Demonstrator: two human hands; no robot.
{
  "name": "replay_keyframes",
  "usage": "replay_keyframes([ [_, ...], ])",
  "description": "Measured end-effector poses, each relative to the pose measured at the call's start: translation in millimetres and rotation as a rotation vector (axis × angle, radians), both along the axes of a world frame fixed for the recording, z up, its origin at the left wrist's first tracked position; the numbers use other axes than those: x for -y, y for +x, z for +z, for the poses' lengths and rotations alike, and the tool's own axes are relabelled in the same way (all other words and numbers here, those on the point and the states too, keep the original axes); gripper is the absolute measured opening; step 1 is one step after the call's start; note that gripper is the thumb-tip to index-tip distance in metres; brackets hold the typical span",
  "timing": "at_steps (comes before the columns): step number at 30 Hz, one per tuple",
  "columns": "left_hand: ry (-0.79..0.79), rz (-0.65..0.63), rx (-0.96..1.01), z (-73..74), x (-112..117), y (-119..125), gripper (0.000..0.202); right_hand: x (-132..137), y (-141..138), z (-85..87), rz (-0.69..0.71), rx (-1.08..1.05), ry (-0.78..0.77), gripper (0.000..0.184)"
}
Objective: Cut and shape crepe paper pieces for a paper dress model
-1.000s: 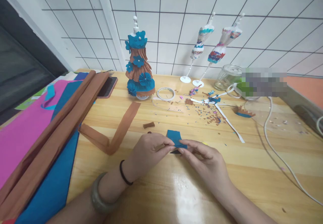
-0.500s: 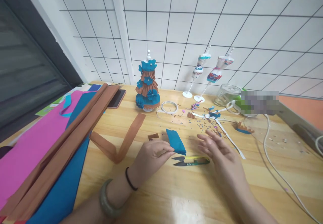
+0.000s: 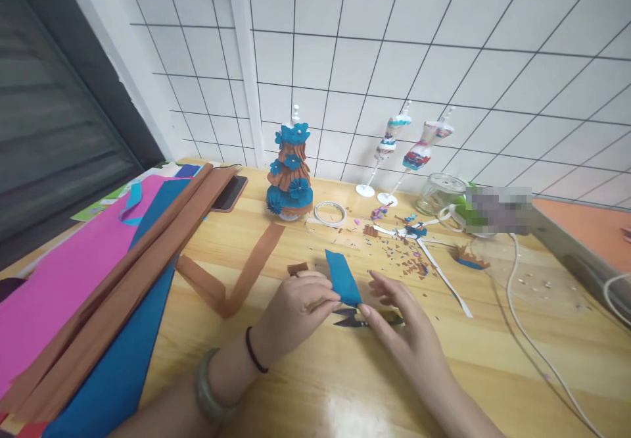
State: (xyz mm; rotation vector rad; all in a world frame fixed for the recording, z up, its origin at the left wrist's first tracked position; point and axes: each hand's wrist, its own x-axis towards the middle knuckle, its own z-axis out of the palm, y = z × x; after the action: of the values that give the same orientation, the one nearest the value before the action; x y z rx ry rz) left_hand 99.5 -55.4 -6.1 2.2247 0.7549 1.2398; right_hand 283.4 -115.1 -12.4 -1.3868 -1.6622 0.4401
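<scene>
A folded strip of blue crepe paper [image 3: 344, 279] hangs slanted over the table, its lower left edge pinched between the thumb and fingertips of my left hand [image 3: 306, 301]. My right hand [image 3: 404, 316] is open, its thumb tip at the lower right corner of the paper and its fingers spread beyond it. Whether that thumb presses the paper I cannot tell. Below the paper lie thread snips [image 3: 352, 319] with dark blades, partly covered by my right hand. A small brown paper piece [image 3: 298, 268] rests just behind my left hand.
Left lie brown crepe paper rolls [image 3: 133, 273], pink paper [image 3: 89, 247] and a phone [image 3: 229, 194]. A bent brown strip [image 3: 254, 270] is nearby. Behind stand a paper-dressed mannequin [image 3: 290, 171], a tape roll [image 3: 330, 213], two small mannequins and a jar [image 3: 440, 193]. Scraps [image 3: 404, 254] and a cable [image 3: 513, 300] lie right.
My right hand has moved left and in to the blue paper, its thumb now at the paper's corner and over part of the snips. My left hand keeps its pinch.
</scene>
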Motion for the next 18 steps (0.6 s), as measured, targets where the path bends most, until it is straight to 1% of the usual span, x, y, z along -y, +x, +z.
replay_keyframes([
  [2,-0.007,0.005,0.023,0.9,0,1,0.01,-7,2,-7.2,0.022,-0.169,-0.158,0.047],
  [4,-0.023,0.006,0.039,1.3,0,2,0.008,-7,0,-9.1,0.098,-0.254,-0.217,0.051],
  [5,-0.035,0.004,0.042,1.2,1,2,0.008,-6,-3,-8.3,0.124,-0.255,-0.216,0.052],
  [7,-0.057,0.0,0.045,0.6,2,3,0.008,-1,-8,-5.2,0.118,-0.224,-0.181,0.046],
  [10,-0.087,0.002,0.054,-1.3,3,4,0.008,2,-12,-1.3,0.057,-0.166,-0.078,0.03],
  [12,-0.1,0.003,0.056,-2.3,4,4,0.007,1,-12,-0.7,0.061,-0.152,-0.035,0.02],
  [15,-0.108,-0.006,0.054,-2.6,3,4,0.007,-2,-10,-1.9,0.086,-0.177,-0.034,0.013],
  [18,-0.111,-0.021,0.063,-2.3,3,4,0.007,-4,-8,-3.2,0.081,-0.237,-0.076,0.009],
])
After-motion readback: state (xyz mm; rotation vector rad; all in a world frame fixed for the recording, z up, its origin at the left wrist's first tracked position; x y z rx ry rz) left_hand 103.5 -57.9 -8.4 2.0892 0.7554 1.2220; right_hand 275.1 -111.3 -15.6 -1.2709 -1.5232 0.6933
